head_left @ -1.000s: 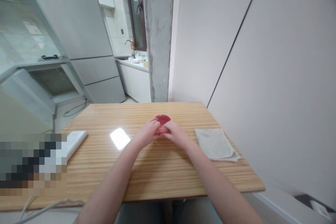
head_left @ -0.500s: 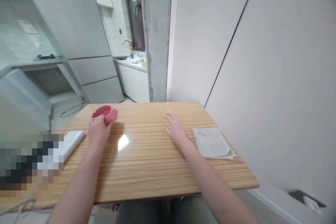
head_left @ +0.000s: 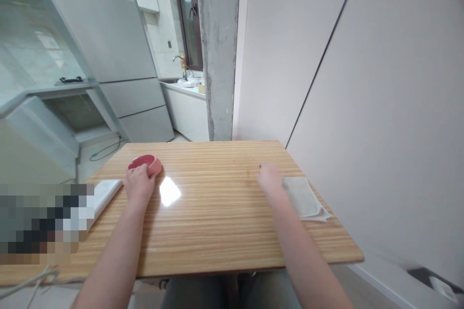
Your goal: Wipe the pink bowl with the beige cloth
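Note:
My left hand [head_left: 139,183] is closed on the near rim of a pink ashtray [head_left: 155,166], a round dish with thick walls. It sits low over the far left of the wooden table [head_left: 203,231], and whether it rests there I cannot tell. At the right, my right hand [head_left: 268,178] is beside the far left corner of a folded grey cloth [head_left: 302,198]. Its fingers are blurred and mostly hidden, with the hand bent downward. My right wrist and hand cover the cloth's left edge.
A flat white object [head_left: 107,193] lies along the table's left side, partly pixelated. Pale cables [head_left: 39,275] lie at the near left corner. A white wall [head_left: 333,120] stands close on the right. Behind the table are a concrete pillar [head_left: 222,58] and a fridge [head_left: 105,34].
My right hand has moved right, towards the cloth, and its spread fingers no longer show. My left hand has lowered the ashtray slightly, and its tilt is smaller.

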Motion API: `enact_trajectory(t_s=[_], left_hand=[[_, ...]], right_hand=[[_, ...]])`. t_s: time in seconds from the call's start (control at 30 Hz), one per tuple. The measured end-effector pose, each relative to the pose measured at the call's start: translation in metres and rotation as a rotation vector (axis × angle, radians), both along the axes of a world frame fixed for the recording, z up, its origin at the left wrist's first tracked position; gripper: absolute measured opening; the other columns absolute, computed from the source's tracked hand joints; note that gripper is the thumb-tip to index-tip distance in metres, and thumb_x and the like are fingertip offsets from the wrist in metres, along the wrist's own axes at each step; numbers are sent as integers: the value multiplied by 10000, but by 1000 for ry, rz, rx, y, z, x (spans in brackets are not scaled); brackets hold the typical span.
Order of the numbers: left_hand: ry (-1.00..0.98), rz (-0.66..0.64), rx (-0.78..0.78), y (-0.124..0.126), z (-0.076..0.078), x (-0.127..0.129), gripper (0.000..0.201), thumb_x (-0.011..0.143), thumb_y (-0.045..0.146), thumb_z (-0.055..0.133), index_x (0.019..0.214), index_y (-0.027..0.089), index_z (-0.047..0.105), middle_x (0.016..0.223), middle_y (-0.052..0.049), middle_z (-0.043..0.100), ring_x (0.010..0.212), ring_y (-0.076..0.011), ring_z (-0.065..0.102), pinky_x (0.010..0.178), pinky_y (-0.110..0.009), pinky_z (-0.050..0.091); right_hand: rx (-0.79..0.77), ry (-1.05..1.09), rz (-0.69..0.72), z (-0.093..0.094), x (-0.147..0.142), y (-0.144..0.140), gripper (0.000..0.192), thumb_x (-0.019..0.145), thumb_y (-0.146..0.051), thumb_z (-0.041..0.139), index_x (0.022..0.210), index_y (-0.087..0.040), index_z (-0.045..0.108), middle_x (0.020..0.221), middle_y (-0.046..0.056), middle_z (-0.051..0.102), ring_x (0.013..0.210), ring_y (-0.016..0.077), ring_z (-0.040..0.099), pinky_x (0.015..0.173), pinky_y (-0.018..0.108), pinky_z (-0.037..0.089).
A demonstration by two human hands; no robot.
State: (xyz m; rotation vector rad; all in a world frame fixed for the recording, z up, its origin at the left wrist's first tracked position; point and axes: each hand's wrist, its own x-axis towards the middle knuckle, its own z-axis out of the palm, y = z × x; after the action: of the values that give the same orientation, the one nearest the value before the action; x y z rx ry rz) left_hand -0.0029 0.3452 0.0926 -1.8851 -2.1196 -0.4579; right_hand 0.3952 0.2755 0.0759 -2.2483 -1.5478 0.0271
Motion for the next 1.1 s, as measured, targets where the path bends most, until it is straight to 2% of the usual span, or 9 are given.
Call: enact_trajectory(t_s=[0.13,0.23,0.33,0.43,0.57,0.67,0.73,0.87,1.1], left_hand=[[-5,-16,-13,-1,-2,-1,318,817,365,474,982,125,601,1030,-168,634,1012,-336,529,861,-432,424],[-31,-3,-37,-4,1,1,323,817,379,489,980,122,596,1029,-185,622,1042,-358,514,879,-489,407],[-91,41,91,-10,9,12,400,828,383,484,1119,115,541,1214,-228,524,1161,-401,434,916,-588,348],[-192,-141,237,-19,14,41,391,855,343,436,1180,134,496,1307,-194,463,1230,-352,403,993,-550,325],[-559,-585,-133,-44,2,106,376,854,397,450,1139,160,517,1065,-115,606,890,-211,613,789,-368,508],[-976,-670,-476,-69,-14,147,637,828,410,530,1373,172,302,1080,-118,618,812,-175,653,725,-327,535],[-1185,-667,-561,-79,-19,157,724,836,345,526,1439,190,156,1153,-136,612,887,-184,663,764,-333,536],[-1160,-559,-439,-77,-17,144,812,777,255,558,1455,195,114,1263,-151,566,1037,-211,623,855,-351,510],[-682,-376,-210,-63,-4,55,657,669,148,434,1325,158,388,1184,-111,602,1066,-231,601,895,-367,490]], right_hand=[[-217,22,-177,-1,26,-7,317,791,-128,485,1082,-115,610,999,228,654,942,281,642,741,366,465],[-278,84,-128,-4,32,-4,285,778,-131,512,1033,-116,638,964,225,668,922,272,656,733,349,469],[-244,119,-53,-5,23,1,232,768,-112,501,946,-122,651,922,199,676,896,254,654,731,329,463],[-101,224,117,-1,-3,4,202,735,-94,488,873,-142,628,906,146,664,875,226,631,751,322,459],[103,641,336,2,-54,6,182,709,-112,468,828,-179,588,829,47,601,801,170,590,735,299,482],[156,1206,391,0,-84,5,152,738,-208,492,882,-216,542,762,-14,527,689,131,572,660,281,511],[199,1509,470,0,-94,3,241,716,-277,591,943,-240,519,838,-16,524,782,131,603,747,304,527],[106,1752,573,5,-95,-2,398,658,-369,718,984,-247,525,922,11,544,966,168,605,890,376,499],[96,1543,473,9,-73,8,264,729,-373,651,939,-236,567,988,48,573,936,157,583,769,301,524]])
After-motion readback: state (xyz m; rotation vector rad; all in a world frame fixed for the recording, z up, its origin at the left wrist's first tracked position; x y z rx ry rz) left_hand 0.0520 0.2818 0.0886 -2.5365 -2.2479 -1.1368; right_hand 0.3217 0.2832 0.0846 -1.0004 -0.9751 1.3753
